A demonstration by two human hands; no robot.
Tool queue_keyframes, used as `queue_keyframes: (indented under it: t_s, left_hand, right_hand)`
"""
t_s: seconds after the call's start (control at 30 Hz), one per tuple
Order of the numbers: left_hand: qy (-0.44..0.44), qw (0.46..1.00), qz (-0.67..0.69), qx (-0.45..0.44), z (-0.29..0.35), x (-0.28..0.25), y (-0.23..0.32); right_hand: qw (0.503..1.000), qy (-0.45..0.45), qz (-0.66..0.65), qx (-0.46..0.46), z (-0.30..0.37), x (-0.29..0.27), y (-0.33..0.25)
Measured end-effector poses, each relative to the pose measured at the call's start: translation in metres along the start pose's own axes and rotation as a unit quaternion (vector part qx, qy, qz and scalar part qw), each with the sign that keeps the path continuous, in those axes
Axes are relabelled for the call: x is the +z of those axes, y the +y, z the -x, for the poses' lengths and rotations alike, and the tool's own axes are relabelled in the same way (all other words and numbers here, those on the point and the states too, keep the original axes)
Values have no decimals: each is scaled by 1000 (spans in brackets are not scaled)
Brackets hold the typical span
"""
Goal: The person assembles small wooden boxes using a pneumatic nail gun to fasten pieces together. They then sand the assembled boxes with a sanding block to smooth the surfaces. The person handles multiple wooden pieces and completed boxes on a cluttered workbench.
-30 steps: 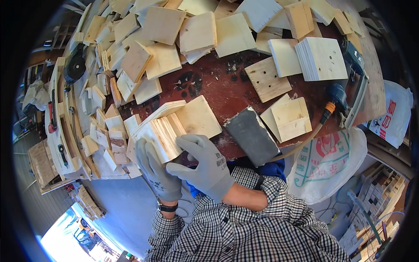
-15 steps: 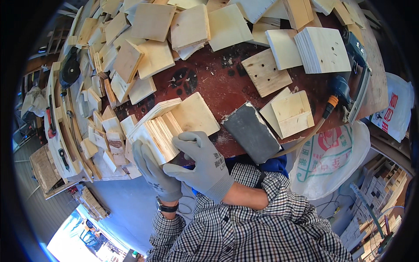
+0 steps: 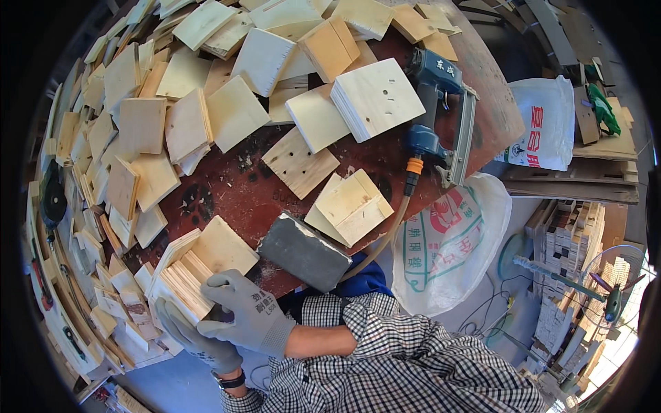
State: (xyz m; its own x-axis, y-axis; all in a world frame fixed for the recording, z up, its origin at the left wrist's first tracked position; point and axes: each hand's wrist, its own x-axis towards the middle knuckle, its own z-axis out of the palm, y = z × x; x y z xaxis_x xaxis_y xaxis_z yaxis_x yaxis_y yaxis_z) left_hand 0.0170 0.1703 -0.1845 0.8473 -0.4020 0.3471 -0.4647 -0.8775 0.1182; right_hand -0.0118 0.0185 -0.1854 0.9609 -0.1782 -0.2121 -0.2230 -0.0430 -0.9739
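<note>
Both my hands wear grey work gloves and hold a bundle of plywood pieces (image 3: 184,283) at the near edge of the red-brown table. My left hand (image 3: 193,337) wraps the near left side of the bundle, its fingers partly hidden behind it. Curled over the near right corner is my right hand (image 3: 251,313), with the thumb below and fingertips against the layered edges. A square plywood board (image 3: 226,246) stands tilted against the far right side of the bundle. Right of my hands lies a dark grey rectangular block (image 3: 306,253) with a chipped edge.
Beyond the block are two overlapping plywood pieces (image 3: 351,210) and a board with holes (image 3: 301,162). A blue nail gun (image 3: 430,110) with an orange-fitted hose (image 3: 389,230) lies at right. Loose plywood heaps cover the left and far side. A white sack (image 3: 451,255) hangs beside the table.
The view has swung to the right, so the table's things appear farther left and lower. My hands keep nearly the same hold on the plywood bundle.
</note>
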Motion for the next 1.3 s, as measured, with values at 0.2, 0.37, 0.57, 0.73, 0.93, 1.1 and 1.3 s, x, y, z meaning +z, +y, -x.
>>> queue_keyframes:
  t_s: [0.2,0.37,0.57,0.73,0.93,1.1,1.3]
  left_hand:
    - [-2,1000,3,-21,5,1,-7]
    - [-3,1000,0,-25,9,3,-12]
    - [14,997,-63,45,-4,5,-11]
    - [-28,995,-58,76,-4,-4,-17]
    - [-63,994,-28,80,-17,-24,-19]
    - [41,984,16,172,-26,-54,-9]
    - [56,976,108,181,-24,-69,18]
  right_hand:
    - [1000,-9,-24,17,1,-3,-6]
    - [999,-3,40,-13,1,-1,-3]
    - [999,-10,-21,23,-5,-17,-12]
    - [999,9,-33,31,-8,-8,5]
    - [986,-63,-113,100,-5,-28,-27]
    - [976,-41,-211,35,17,-38,-29]
    - [958,-146,-237,62,29,-67,-34]
